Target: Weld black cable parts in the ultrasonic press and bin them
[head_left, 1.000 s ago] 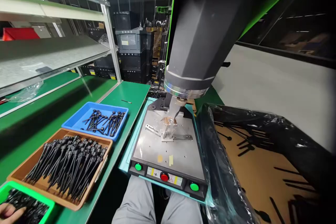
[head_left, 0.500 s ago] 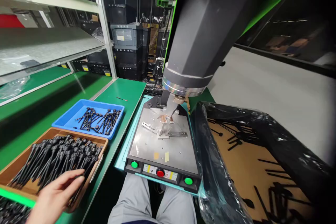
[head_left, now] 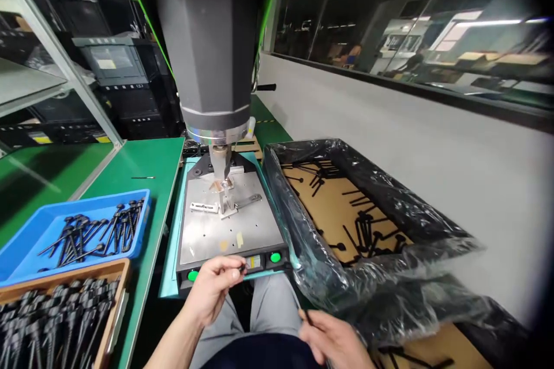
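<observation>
Hands (head_left: 211, 289) pinching dark parts (head_left: 307, 317); flat metal plate (head_left: 231, 229); crinkled plastic liner (head_left: 398, 305).

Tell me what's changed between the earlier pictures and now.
Your left hand moved from the green bin, past the brown tray, rightward to in front of the machine, where it pinches a small dark piece. Your right hand has come into view, holding a thin dark piece. The view swung right. The blue tray and metal fixture look unchanged.
</observation>
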The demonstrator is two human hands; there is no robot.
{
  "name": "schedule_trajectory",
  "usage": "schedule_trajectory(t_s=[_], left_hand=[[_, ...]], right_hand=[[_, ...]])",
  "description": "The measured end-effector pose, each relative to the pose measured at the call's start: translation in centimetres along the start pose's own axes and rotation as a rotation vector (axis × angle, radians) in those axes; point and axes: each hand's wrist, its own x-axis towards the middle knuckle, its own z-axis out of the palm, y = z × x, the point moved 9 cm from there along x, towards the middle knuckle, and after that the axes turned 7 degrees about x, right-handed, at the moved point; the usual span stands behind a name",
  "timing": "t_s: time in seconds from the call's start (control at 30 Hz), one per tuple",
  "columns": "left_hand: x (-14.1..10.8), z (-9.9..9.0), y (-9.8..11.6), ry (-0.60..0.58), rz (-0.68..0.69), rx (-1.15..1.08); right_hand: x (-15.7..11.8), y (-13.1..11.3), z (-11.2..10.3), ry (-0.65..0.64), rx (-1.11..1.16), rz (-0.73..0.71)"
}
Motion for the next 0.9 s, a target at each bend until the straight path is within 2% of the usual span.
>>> schedule_trajectory(t_s=[0.1,0.17,0.23,0.43,0.67,0.83,0.9], left_hand=[[0.1,1.3,1.6,-0.023,0.095,-0.004],[-0.2,1.3,2.2,-0.028,0.13,0.0],[-0.5,0.9,2.5,-0.013,0.153,0.008],[-1.1,0.0,2.5,0.008,0.163,0.006],[-0.9,-0.2,2.6,0.0,0.11,-0.001],[-0.6,0.0,2.4,-0.029,0.104,0.017],[-0.4,-0.1,2.3,-0.036,0.118,0.03]], right_hand=[[1.9,-1.3,5.9,-0.192,0.006,-0.068],[2.6,-1.3,8.1,-0.244,0.034,-0.06],[2.9,-0.9,9.2,-0.281,0.034,-0.044],[3.2,-0.6,9.7,-0.349,0.014,-0.03],[2.7,0.7,10.8,-0.392,0.265,0.107],[2.8,-0.6,10.4,-0.342,0.087,-0.016],[2.7,-0.7,10.5,-0.349,0.105,0.001]])
